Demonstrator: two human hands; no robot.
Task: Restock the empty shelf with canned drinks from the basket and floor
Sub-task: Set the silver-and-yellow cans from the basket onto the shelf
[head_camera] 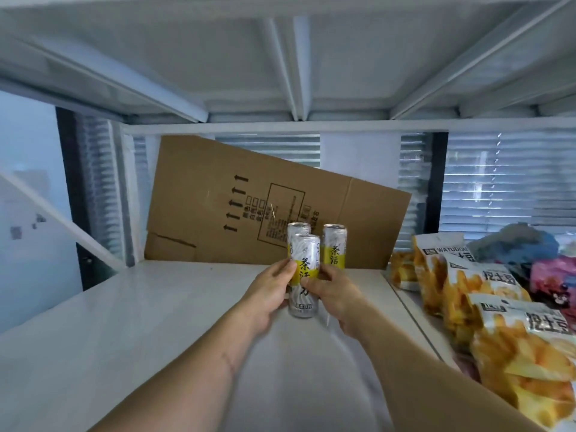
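Placing step in hand: left hand and right hand both wrapped around front can, standing on white shelf just before two more cans, near leaning cardboard. Next, probably: release, withdraw clear, fetch more from basket or floor, neither in view. Snack bags to the right.

The near can shows 茶 on its yellow band; the can behind it to the right reads 茶活. A far snack bag reads WATUDOU; two nearer snack bags read 挖土豆. The cardboard sheet bears arrows and illegible small print.
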